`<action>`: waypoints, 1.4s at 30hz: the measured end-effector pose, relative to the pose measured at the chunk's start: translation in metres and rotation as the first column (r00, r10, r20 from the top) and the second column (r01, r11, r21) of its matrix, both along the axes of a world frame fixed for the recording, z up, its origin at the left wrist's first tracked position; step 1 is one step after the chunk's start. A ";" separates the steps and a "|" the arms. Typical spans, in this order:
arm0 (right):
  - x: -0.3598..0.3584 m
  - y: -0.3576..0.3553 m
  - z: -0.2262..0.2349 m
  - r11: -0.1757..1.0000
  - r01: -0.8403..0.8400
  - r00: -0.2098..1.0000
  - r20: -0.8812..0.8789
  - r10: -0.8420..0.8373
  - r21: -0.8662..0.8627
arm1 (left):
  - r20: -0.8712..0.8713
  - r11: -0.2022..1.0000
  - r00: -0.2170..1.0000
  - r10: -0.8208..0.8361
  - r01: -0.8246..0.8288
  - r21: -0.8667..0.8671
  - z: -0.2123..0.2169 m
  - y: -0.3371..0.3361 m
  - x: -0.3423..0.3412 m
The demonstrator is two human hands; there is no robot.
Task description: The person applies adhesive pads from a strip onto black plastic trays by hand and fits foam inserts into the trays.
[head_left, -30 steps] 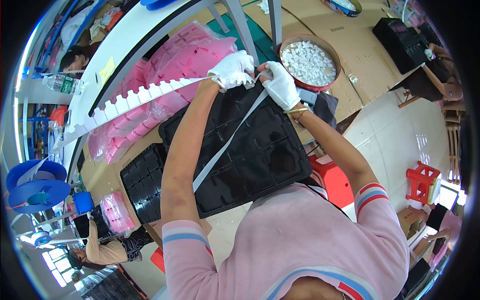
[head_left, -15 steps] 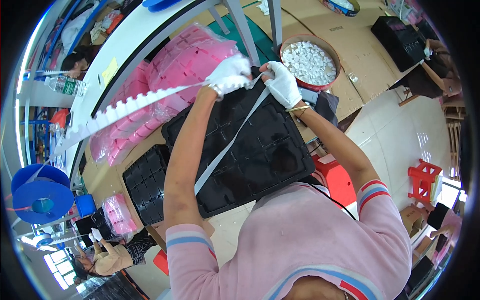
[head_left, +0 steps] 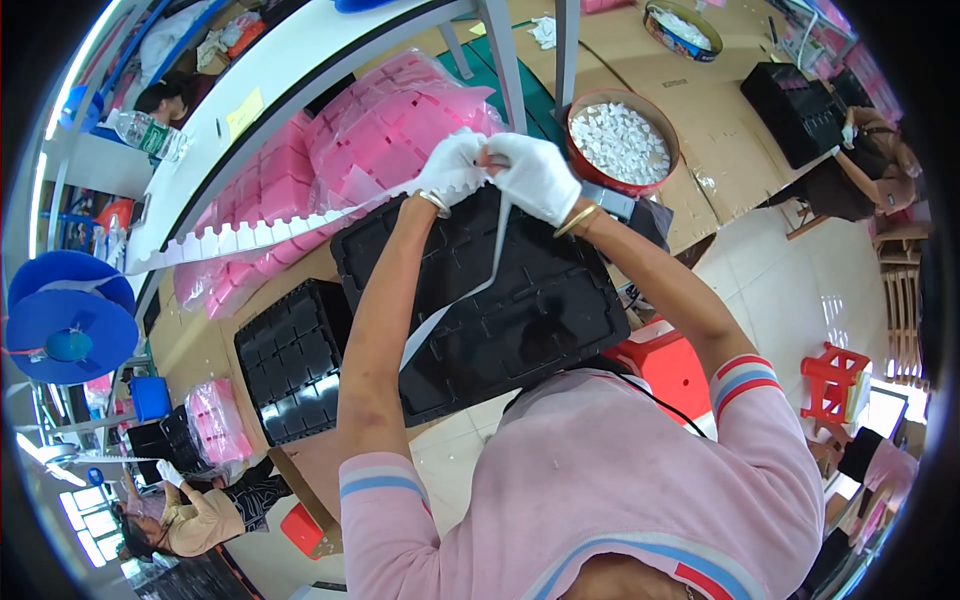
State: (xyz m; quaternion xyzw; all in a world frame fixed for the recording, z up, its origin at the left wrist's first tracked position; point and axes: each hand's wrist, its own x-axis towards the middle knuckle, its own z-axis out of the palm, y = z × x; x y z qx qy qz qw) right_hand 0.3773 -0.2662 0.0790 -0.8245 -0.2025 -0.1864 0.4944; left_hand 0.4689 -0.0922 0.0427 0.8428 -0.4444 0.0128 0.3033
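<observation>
My left hand point(head_left: 455, 168), in a white glove, pinches a white notched strip point(head_left: 265, 233) that stretches away left toward a blue reel point(head_left: 70, 345). My gloved right hand point(head_left: 538, 180) meets it, fingers closed at the same spot, and the left hand's fingertips are partly covered. From between the hands a narrow smooth white strip point(head_left: 497, 245) hangs slack over a black moulded plastic tray point(head_left: 510, 315). That tray lies beneath both hands, close in front of my body. Whatever small piece sits between the fingertips cannot be made out.
Pink trays point(head_left: 395, 125) in clear plastic are stacked beyond my left hand. A round tin point(head_left: 622, 143) of small white pieces stands right of my right hand. More black trays point(head_left: 293, 362) lie at left. Co-workers sit around; a red stool point(head_left: 665, 368) is beside me.
My right hand has moved left, and its fingers now meet my left hand's. The smooth strip, taut before, hangs slack with a bend. The whole view has shifted slightly.
</observation>
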 end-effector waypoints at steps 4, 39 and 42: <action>0.012 -0.011 -0.012 0.995 0.065 0.997 -0.035 -0.068 -0.081 | -0.063 0.993 0.998 0.020 -0.027 -0.118 0.000 0.001 0.003; 0.097 -0.026 -0.023 0.707 -0.062 0.983 -0.166 -0.080 -0.704 | -0.723 -0.318 -0.369 0.584 -0.924 0.214 -0.094 0.367 -0.628; 0.104 -0.020 -0.024 0.762 -0.050 0.990 -0.132 -0.048 -0.646 | -0.716 -0.404 -0.190 0.672 -0.904 -0.140 -0.063 0.329 -0.597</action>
